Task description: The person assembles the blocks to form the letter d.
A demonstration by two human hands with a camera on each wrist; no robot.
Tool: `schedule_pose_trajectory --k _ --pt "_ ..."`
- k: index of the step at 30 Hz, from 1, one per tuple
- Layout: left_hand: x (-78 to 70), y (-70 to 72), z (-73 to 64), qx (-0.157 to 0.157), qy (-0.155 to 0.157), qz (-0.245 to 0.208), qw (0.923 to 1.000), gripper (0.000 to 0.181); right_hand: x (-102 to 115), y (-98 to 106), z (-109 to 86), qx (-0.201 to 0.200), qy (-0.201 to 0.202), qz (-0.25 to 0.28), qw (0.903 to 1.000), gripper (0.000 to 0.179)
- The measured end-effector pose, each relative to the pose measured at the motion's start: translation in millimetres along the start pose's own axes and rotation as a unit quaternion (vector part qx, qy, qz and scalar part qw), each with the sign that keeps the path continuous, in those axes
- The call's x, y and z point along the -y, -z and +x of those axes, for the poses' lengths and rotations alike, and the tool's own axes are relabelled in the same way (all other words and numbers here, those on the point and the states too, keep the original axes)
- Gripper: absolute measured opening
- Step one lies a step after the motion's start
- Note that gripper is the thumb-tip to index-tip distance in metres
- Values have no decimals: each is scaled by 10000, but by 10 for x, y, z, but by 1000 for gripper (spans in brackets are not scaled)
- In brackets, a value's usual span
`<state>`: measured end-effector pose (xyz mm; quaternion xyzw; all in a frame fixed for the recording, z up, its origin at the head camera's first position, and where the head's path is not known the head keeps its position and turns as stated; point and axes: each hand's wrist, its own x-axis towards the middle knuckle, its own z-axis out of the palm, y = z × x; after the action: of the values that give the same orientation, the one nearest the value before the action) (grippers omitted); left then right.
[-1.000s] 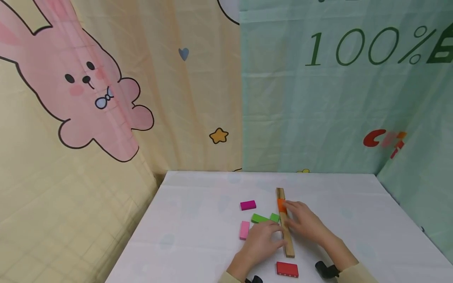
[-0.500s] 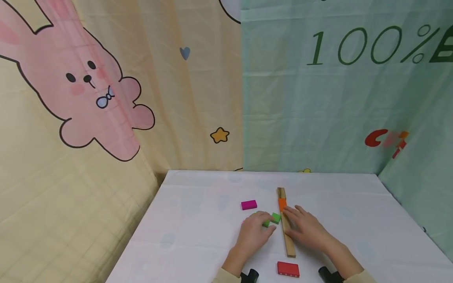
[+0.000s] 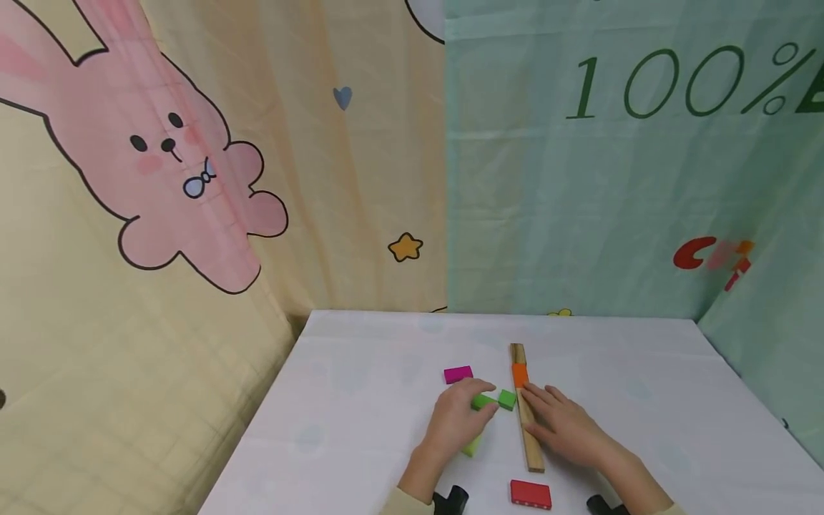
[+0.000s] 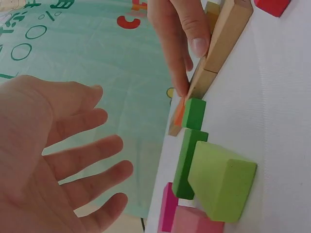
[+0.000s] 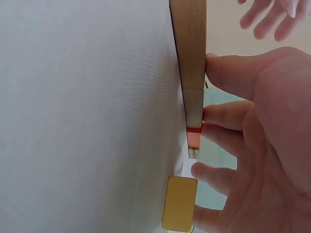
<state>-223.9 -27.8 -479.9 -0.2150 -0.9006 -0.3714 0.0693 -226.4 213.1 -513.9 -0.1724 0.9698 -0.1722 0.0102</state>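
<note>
My right hand (image 3: 566, 425) lies along a straight row of wooden blocks (image 3: 530, 429), its straight fingers and thumb touching the top and side. An orange block (image 3: 520, 375) forms part of that row. My left hand (image 3: 453, 415) hovers left of the row with fingers spread, holding nothing in the left wrist view. Below it lie a long green block (image 4: 187, 165), a light green block (image 4: 221, 182) with a slanted side and a pink block (image 4: 194, 221), the pink one hidden in the head view. A small green block (image 3: 507, 400) sits right beside the row.
A magenta block (image 3: 458, 374) lies behind my left hand. A red block (image 3: 531, 493) is near the front, and a yellow block (image 5: 180, 204) lies by my right fingers, hidden from the head view. Printed curtains (image 3: 360, 179) surround the white table (image 3: 347, 443).
My left hand has drawn back leftward from the row, now covering the pink block; the light green block shows beside its wrist. My right hand has settled slightly lower along the row.
</note>
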Motion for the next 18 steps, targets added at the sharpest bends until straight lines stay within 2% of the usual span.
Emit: schedule_pose_trajectory --k 5,10,18 --pt "-58 124 -4 44 -165 118 9998 33 -41 -21 -20 -95 146 -31 9998 69" --pt "-50 229 15 159 -355 166 9991 34 -40 -28 -17 -82 64 -66 9999 70" --pt "4 261 113 367 -360 452 9977 32 3 29 -42 52 -105 113 9999 68"
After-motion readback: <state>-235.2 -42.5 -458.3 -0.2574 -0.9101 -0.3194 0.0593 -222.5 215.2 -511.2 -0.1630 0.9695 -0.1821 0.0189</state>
